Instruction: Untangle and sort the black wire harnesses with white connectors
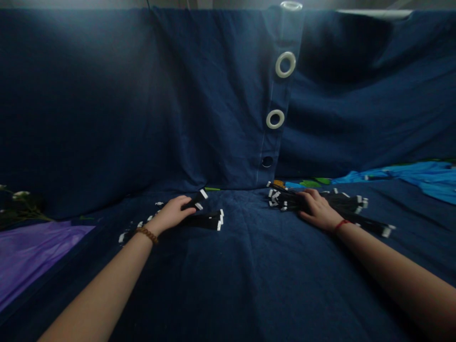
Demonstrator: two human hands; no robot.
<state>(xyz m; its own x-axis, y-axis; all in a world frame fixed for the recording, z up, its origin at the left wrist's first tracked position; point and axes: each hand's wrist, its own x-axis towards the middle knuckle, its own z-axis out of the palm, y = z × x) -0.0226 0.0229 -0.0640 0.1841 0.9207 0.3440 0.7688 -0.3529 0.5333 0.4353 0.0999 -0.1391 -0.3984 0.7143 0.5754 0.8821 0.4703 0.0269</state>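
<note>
My left hand [173, 213] is closed over some black strips with white ends [194, 199], its thumb and fingers on either side of them. More black strips [204, 221] lie just under and beside that hand, and white tips show behind the wrist. To the right, my right hand [317, 210] rests on a larger pile of similar black strips [344, 202], fingers curled over a bunch [285, 197] whose white ends point left. The exact kind of strip is too dark to make out. Parts of both bunches are hidden under my palms.
A dark blue cloth [228, 285] covers the surface, and a blue curtain [213, 95] with pale rings [275, 119] hangs behind. Purple sheeting [39, 251] and white flowers [21, 195] lie at left. Bright blue material [423, 175] lies at the far right.
</note>
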